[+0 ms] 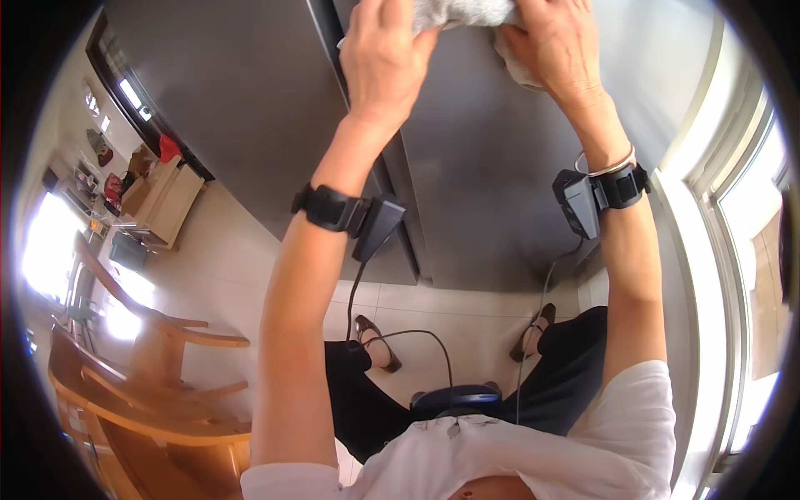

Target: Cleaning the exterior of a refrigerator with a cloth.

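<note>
Both arms reach up to a light grey cloth [465,11], which is bunched and partly cut off by the top of the view. My left hand [384,72] grips its left end, with fingers partly hidden. On the other end is my right hand [565,53], and a fold of the cloth hangs below its thumb. Behind the cloth stands a dark grey, two-door cabinet, apparently a refrigerator. Its left door [231,106] and right door [481,200] meet at a vertical gap near my left wrist.
Wooden chairs [150,431] stand at lower left on the tiled floor [244,275]. A pale cabinet [165,203] with boxes is farther back. At right runs a window frame [706,187]. Cables hang from the black wrist devices [378,228] to a dark device [456,397] at my waist.
</note>
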